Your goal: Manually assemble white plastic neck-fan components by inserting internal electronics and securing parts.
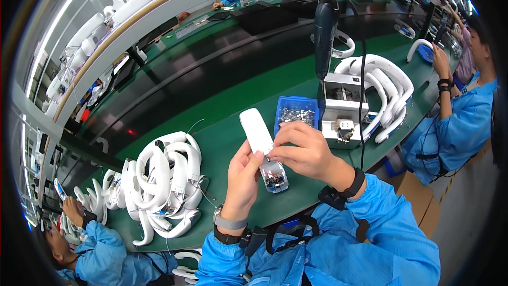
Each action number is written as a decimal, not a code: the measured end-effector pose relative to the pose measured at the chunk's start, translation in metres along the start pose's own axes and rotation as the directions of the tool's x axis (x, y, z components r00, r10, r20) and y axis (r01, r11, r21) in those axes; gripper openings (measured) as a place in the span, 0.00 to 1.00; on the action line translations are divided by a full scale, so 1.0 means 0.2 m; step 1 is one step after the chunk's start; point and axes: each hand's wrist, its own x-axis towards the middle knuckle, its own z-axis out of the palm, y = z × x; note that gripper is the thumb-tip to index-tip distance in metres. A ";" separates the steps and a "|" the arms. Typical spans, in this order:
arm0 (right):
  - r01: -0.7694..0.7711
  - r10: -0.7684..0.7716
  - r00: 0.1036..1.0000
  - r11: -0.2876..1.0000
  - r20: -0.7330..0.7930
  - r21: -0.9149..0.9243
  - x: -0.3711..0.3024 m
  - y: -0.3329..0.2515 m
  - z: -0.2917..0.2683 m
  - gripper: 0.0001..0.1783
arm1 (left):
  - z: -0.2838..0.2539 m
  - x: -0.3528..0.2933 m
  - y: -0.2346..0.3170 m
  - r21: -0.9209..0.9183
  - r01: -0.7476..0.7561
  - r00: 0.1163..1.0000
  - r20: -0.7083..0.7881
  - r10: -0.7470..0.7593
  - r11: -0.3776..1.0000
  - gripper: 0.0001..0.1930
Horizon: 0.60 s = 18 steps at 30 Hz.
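Note:
My left hand (244, 177) is closed round a long white plastic housing (257, 131), holding it tilted over the green bench. The housing's near end is uncovered and shows small electronics and wires (275, 181). My right hand (302, 149) pinches at the middle of the housing, where the uncovered part begins. A tiny dark piece seems to be at its fingertips, too small to name. Just beyond the right hand stands a blue bin (297, 99) of small metal parts (297, 115).
A dark power screwdriver (324, 37) hangs above a metal box fixture (346, 106), its black cable (363, 74) dropping beside it. White curved housings pile up on the left (153, 180) and right (394, 87). Co-workers sit at both sides. A shelf rail (159, 8) arches overhead.

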 end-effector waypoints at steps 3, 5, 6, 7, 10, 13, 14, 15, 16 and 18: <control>0.073 -0.072 0.997 0.997 0.019 -0.031 0.00 0.00 0.00 0.14 | 0.00 -0.01 0.01 0.059 -0.014 1.000 0.007 0.014 0.998 0.24; 0.093 -0.091 0.995 0.994 0.027 -0.050 -0.02 0.00 -0.01 0.15 | 0.01 -0.01 0.01 0.075 -0.046 0.999 0.013 0.045 0.996 0.26; 0.116 -0.114 0.993 0.991 0.035 -0.065 -0.03 0.00 -0.01 0.15 | 0.01 -0.01 0.01 0.075 -0.043 0.999 0.015 0.042 0.996 0.26; 0.114 -0.112 0.993 0.991 0.035 -0.066 -0.04 0.00 -0.01 0.15 | 0.01 -0.01 0.01 0.109 -0.044 0.999 0.000 0.044 0.993 0.26; 0.097 -0.096 0.995 0.992 0.017 -0.084 -0.05 -0.01 0.00 0.16 | 0.01 -0.01 0.00 0.126 -0.056 0.998 -0.028 0.060 0.990 0.27; 0.095 -0.097 0.995 0.989 -0.004 -0.117 -0.04 -0.02 0.00 0.14 | 0.01 -0.01 0.00 0.129 -0.087 0.995 -0.038 0.093 0.988 0.27; 0.125 -0.125 0.992 0.986 0.006 -0.112 -0.06 0.00 0.00 0.15 | 0.01 -0.01 0.00 0.147 -0.103 0.993 -0.034 0.109 0.984 0.26; 0.154 -0.153 0.988 0.982 0.017 -0.110 -0.05 0.00 -0.01 0.16 | 0.02 -0.01 0.01 0.148 -0.104 0.994 -0.030 0.109 0.984 0.26; 0.153 -0.153 0.988 0.982 0.015 -0.114 -0.04 0.01 -0.03 0.16 | 0.04 -0.01 0.03 0.132 -0.069 0.998 -0.003 0.070 0.989 0.25; -0.143 0.043 0.870 0.976 -0.492 -0.167 0.04 0.04 -0.10 0.22 | 0.07 0.00 0.03 0.122 -0.033 0.999 0.032 0.029 0.992 0.24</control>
